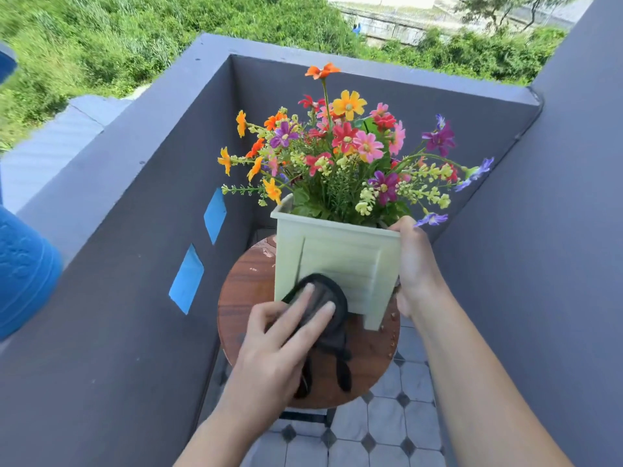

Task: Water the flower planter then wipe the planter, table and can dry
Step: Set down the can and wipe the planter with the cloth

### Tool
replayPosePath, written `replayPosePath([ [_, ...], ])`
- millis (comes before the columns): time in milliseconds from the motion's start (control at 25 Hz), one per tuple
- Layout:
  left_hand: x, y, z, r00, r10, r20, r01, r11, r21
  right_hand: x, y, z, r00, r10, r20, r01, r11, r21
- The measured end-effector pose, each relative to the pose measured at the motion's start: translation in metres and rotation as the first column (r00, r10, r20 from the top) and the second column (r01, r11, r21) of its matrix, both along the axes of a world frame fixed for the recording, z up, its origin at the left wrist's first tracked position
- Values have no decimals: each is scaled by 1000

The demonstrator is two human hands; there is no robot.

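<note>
My left hand [279,342] presses a black cloth [333,328] flat-fingered against the planter's [340,257] near face. My right hand [416,264] grips the planter's right corner. It stands on the round wooden worktop [239,298], near its right edge. Grey balcony walls [135,264] crowd three sides; the tiled floor [387,433] lies open toward me.

grey balcony walls [118,298] with 2 blue patches [186,279], tiled floor [397,429], sunlit greenery [135,35] beyond.
</note>
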State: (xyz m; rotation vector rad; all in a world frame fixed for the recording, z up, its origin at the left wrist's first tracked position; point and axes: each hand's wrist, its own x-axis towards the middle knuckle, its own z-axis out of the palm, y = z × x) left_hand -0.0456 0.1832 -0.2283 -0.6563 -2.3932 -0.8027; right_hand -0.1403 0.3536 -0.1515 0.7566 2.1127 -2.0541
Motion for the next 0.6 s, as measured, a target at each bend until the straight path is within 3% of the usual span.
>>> replayPosePath([
  [40,-5,-4,9,982,124,141,-155,959,238,0,0,0,1000,4,0,-4,1000,7],
  [80,-14,-6,18,932,185,311,-310,852,422,0,0,0,1000,10,2,-10,1000,7],
  [160,-36,-8,27,832,106,545,-457,688,564,3,-1,1,1000,17,-2,-17,1000,-16],
  [280,-52,-3,33,806,-7,592,-394,740,545,3,2,2,1000,25,19,-25,999,-24],
  [400,-49,1,33,841,55,538,-399,734,549,2,0,6,997,70,27,-71,997,15],
  [600,-35,9,32,839,107,533,-430,731,530,12,-4,3,999,-27,-47,32,993,111],
])
